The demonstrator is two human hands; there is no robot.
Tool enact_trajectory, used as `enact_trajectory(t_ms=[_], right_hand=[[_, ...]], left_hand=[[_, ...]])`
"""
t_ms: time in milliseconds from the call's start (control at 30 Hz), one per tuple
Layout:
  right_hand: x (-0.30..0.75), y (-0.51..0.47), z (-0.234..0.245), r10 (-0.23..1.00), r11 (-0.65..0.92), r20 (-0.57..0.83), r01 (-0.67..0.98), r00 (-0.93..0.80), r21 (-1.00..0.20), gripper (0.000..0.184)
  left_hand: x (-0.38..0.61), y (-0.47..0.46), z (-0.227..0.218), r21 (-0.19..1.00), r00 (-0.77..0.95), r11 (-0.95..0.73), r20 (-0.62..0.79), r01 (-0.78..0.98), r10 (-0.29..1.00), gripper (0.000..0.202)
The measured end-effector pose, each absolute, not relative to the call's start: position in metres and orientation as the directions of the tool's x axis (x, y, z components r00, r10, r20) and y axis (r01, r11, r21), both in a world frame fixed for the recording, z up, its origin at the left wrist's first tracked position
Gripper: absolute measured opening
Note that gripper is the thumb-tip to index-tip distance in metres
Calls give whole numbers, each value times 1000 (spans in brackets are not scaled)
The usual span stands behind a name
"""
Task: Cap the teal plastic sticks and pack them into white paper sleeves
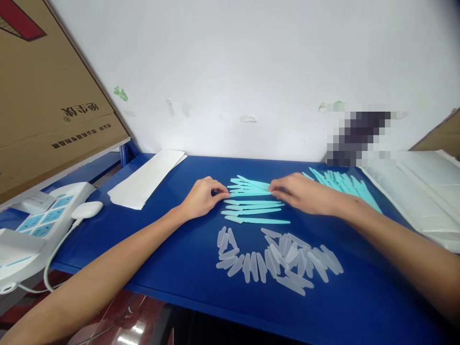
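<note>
Several turquoise eyebrow razors (251,220) lie in a stack of near-parallel rows at the middle of the blue table. My left hand (203,196) pinches the left end of one razor (249,194) in the row, thumb and forefinger together. At its right end my right hand (298,191) closes its fingers on the same razor. Behind that one, more razors fan out, some crossing each other. Closer to me, frosted see-through blade caps (254,267) are spread in a loose curve and a heap. Past my right forearm lies another pile of turquoise razors (341,182).
White paper sheets (147,179) lie at the table's back left. A white power strip (46,230) with a cabled charger (87,210) is at the left, below a large cardboard box (53,86). Clear plastic bags (427,187) cover the right side. A white wall (230,72) stands behind.
</note>
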State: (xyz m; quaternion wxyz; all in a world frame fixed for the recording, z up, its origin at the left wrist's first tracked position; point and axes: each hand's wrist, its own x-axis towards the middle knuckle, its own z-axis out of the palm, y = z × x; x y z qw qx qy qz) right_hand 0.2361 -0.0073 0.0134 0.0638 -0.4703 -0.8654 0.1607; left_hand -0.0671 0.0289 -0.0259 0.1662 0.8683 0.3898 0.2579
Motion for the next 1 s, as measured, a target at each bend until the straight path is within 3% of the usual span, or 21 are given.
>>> enact_trajectory(t_ms=[300, 500, 633, 767, 1000], right_hand=[[231, -12, 13, 836, 547, 117, 827, -535, -127, 35], [232, -7, 6, 873, 486, 44, 873, -485, -25, 31], [230, -5, 2, 879, 477, 29, 876, -476, -65, 26], [230, -2, 2, 905, 417, -11, 894, -425, -163, 22], [234, -7, 14, 877, 408, -134, 863, -461, -298, 24]], left_hand=[[-65, 27, -26, 482, 602, -687, 345, 544, 720, 16], [-65, 19, -17, 431, 641, -756, 407, 493, 650, 24], [-67, 2, 1, 339, 863, -872, 241, 353, 444, 23], [-69, -8, 14, 398, 927, -859, 49, 323, 371, 21], [-65, -9, 14, 453, 945, -843, 7, 288, 327, 15]])
